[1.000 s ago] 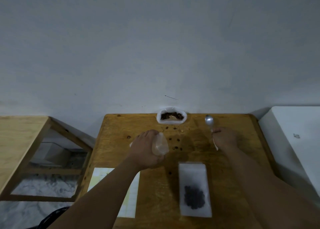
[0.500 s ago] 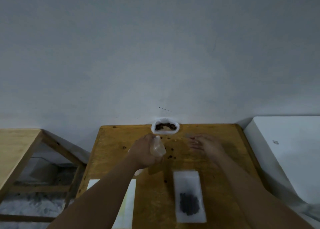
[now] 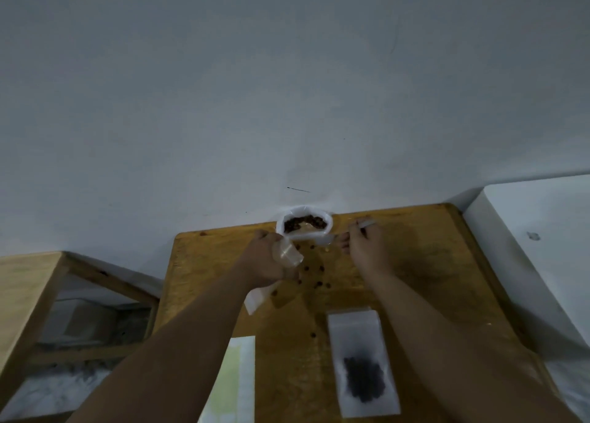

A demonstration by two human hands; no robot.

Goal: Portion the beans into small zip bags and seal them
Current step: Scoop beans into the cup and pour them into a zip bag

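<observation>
A white bag of brown beans (image 3: 305, 224) stands open at the table's far edge. Just below its left side, my left hand (image 3: 269, 261) grips a small clear zip bag (image 3: 285, 252) with its mouth held open; the bag's lower end hangs under my wrist. My right hand (image 3: 364, 247) holds a spoon (image 3: 362, 223) to the right of the bean bag, with the spoon's bowl end mostly hidden near the bag's rim. A filled zip bag (image 3: 362, 365) with dark beans lies flat on the near right. Loose beans (image 3: 314, 267) are scattered between my hands.
The wooden table (image 3: 421, 263) stands against a grey wall. A pale paper sheet (image 3: 234, 381) lies at the near left of the table. A white surface (image 3: 542, 231) adjoins on the right, and a wooden frame (image 3: 28, 279) stands to the left.
My right hand has carried the spoon leftward, up to the bean bag's right side. My left hand has brought the open zip bag closer to the bean bag.
</observation>
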